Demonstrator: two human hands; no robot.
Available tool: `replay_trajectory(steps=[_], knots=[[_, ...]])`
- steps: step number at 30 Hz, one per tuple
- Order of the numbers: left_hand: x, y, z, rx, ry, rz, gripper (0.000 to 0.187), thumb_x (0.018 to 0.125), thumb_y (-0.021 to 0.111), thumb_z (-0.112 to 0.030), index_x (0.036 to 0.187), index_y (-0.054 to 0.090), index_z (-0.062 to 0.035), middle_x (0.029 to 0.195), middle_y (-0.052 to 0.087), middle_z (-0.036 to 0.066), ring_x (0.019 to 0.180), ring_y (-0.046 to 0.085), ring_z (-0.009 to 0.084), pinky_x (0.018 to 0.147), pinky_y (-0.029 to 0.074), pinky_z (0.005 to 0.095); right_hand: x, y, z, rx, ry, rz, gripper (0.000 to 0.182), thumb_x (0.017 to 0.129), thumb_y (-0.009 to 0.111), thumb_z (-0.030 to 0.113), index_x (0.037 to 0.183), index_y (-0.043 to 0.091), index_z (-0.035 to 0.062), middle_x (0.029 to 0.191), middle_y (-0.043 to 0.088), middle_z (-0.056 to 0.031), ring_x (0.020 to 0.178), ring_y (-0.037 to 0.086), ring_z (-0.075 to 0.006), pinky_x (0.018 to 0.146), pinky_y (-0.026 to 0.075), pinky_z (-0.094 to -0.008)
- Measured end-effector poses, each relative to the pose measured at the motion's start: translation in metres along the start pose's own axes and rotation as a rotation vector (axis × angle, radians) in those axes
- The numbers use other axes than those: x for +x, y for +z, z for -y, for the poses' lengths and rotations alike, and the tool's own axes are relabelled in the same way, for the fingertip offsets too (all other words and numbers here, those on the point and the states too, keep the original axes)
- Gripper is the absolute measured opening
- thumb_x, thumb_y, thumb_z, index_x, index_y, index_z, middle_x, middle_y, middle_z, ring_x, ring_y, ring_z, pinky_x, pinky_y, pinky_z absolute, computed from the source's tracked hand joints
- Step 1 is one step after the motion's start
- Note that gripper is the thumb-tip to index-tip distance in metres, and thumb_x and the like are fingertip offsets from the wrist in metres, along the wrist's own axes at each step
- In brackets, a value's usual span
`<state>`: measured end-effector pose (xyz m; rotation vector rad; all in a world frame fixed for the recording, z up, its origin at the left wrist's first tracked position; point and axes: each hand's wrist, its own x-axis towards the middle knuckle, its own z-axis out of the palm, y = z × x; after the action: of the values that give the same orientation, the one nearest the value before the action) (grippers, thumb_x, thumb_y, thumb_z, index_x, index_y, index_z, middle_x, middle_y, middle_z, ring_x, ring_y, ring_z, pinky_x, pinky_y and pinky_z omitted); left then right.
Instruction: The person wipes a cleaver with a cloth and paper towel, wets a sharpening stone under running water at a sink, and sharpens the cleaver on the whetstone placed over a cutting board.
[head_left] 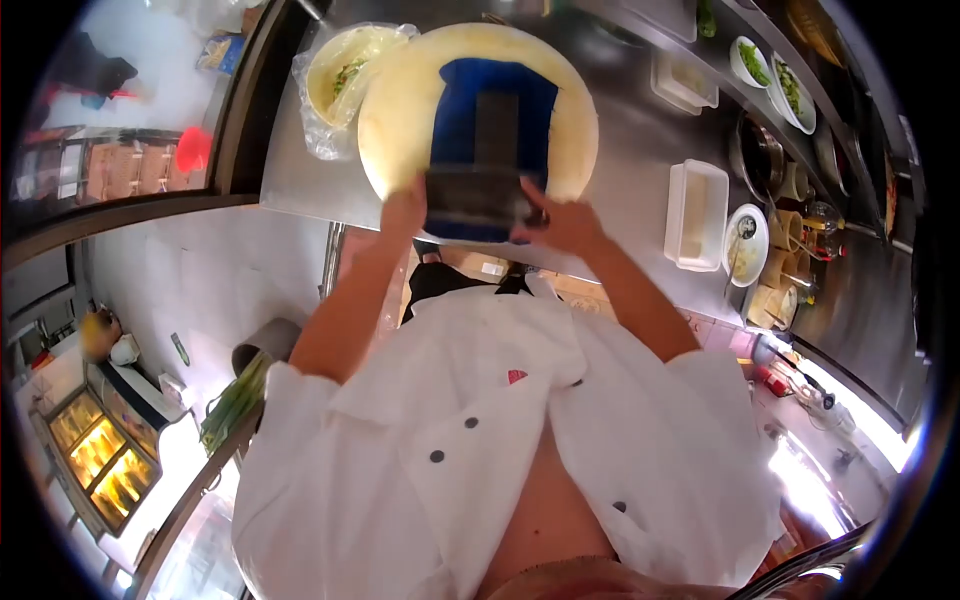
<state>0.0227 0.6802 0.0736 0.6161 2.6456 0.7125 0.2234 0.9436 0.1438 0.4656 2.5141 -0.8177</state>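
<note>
A dark cleaver (470, 196), blurred by motion, lies crosswise over the near end of a grey whetstone (497, 125). My right hand (562, 226) is closed around the cleaver's handle. At the blade's other end, my left hand (404, 210) grips its edge, with the fingertips partly hidden. Beneath the whetstone a blue cloth (455, 100) is spread over a round, pale cutting board (395, 110). The cloth's near edge hangs just past the board.
Left of the board, a plastic-wrapped bowl (322, 80) contains chopped greens. A white rectangular container (697, 215) and a white bowl (746, 245) stand to the right on the steel counter (630, 140). Bowls of greens (790, 95) sit on the right-hand shelf. Leeks (235, 405) lie at lower left.
</note>
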Motion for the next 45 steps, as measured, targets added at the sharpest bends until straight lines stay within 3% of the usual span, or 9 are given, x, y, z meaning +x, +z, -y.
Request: replay_trajectory(steps=[4, 7, 13, 15, 22, 27, 31, 38, 45], knots=[[0.001, 0.001, -0.013, -0.068, -0.009, 0.021, 0.075, 0.109, 0.031, -0.054, 0.097, 0.075, 0.0048, 0.093, 0.070, 0.033, 0.097, 0.067, 0.0520, 0.092, 0.051, 0.0574, -0.016, -0.020, 0.011, -0.098, 0.070, 0.052, 0.107, 0.076, 0.064, 0.086, 0.164, 0.026, 0.0390, 0.114, 0.076, -0.0044, 0.109, 0.071, -0.0295, 0.098, 0.054, -0.0367], [0.072, -0.014, -0.049, -0.121, -0.040, 0.078, 0.088, 0.108, 0.025, -0.062, 0.083, 0.073, 0.0082, 0.081, 0.069, 0.031, 0.086, 0.068, 0.0520, 0.083, 0.052, 0.0566, 0.028, -0.065, 0.003, -0.015, 0.044, -0.036, 0.103, 0.082, 0.065, 0.079, 0.164, 0.028, 0.0315, 0.115, 0.075, -0.0175, 0.105, 0.072, -0.0363, 0.094, 0.054, -0.0431], [0.031, 0.010, -0.044, -0.099, -0.080, 0.065, 0.087, 0.107, 0.026, -0.063, 0.092, 0.075, 0.0072, 0.092, 0.071, 0.034, 0.102, 0.067, 0.0510, 0.093, 0.050, 0.0539, -0.006, -0.002, -0.034, 0.011, -0.045, -0.174, 0.104, 0.081, 0.060, 0.085, 0.164, 0.027, 0.0332, 0.115, 0.076, -0.0106, 0.109, 0.070, -0.0375, 0.099, 0.053, -0.0414], [-0.017, -0.004, -0.054, -0.055, -0.056, 0.139, 0.086, 0.108, 0.024, -0.063, 0.096, 0.075, 0.0052, 0.099, 0.069, 0.036, 0.105, 0.064, 0.0534, 0.096, 0.049, 0.0553, -0.053, -0.015, 0.003, -0.076, 0.156, 0.103, 0.103, 0.081, 0.057, 0.087, 0.165, 0.023, 0.0368, 0.115, 0.076, -0.0087, 0.110, 0.070, -0.0366, 0.101, 0.052, -0.0417], [0.094, 0.000, -0.089, -0.025, -0.002, 0.230, 0.087, 0.108, 0.020, -0.060, 0.098, 0.075, 0.0071, 0.099, 0.070, 0.034, 0.105, 0.065, 0.0524, 0.094, 0.050, 0.0546, 0.008, -0.039, -0.034, -0.098, 0.133, -0.208, 0.100, 0.080, 0.063, 0.083, 0.163, 0.029, 0.0393, 0.104, 0.076, -0.0102, 0.096, 0.072, -0.0331, 0.087, 0.054, -0.0414], [0.046, -0.004, -0.094, -0.079, 0.062, 0.190, 0.084, 0.108, 0.021, -0.061, 0.106, 0.075, 0.0041, 0.105, 0.070, 0.034, 0.110, 0.064, 0.0512, 0.098, 0.049, 0.0521, -0.027, -0.034, -0.020, -0.048, 0.196, 0.010, 0.102, 0.083, 0.054, 0.087, 0.165, 0.024, 0.0353, 0.112, 0.075, -0.0170, 0.104, 0.072, -0.0362, 0.092, 0.055, -0.0446], [-0.004, -0.003, -0.077, -0.014, 0.036, 0.267, 0.084, 0.108, 0.023, -0.061, 0.100, 0.075, 0.0051, 0.104, 0.070, 0.034, 0.109, 0.064, 0.0521, 0.096, 0.049, 0.0531, -0.075, -0.006, -0.002, -0.093, 0.244, 0.064, 0.102, 0.083, 0.056, 0.085, 0.165, 0.021, 0.0360, 0.111, 0.075, -0.0173, 0.102, 0.072, -0.0366, 0.090, 0.056, -0.0452], [0.097, 0.000, -0.113, -0.087, 0.031, 0.283, 0.087, 0.106, 0.029, -0.066, 0.104, 0.072, 0.0090, 0.104, 0.071, 0.034, 0.104, 0.067, 0.0500, 0.092, 0.049, 0.0501, -0.025, -0.046, -0.020, -0.015, 0.261, -0.073, 0.101, 0.083, 0.059, 0.083, 0.165, 0.022, 0.0370, 0.110, 0.074, -0.0169, 0.103, 0.071, -0.0366, 0.090, 0.056, -0.0462], [-0.001, 0.006, -0.081, 0.079, 0.163, 0.271, 0.082, 0.109, 0.026, -0.059, 0.091, 0.075, 0.0044, 0.096, 0.069, 0.034, 0.097, 0.065, 0.0538, 0.091, 0.051, 0.0564, -0.104, -0.011, 0.011, 0.037, 0.321, 0.096, 0.097, 0.084, 0.061, 0.079, 0.164, 0.026, 0.0362, 0.106, 0.076, -0.0101, 0.104, 0.071, -0.0334, 0.094, 0.055, -0.0437]])
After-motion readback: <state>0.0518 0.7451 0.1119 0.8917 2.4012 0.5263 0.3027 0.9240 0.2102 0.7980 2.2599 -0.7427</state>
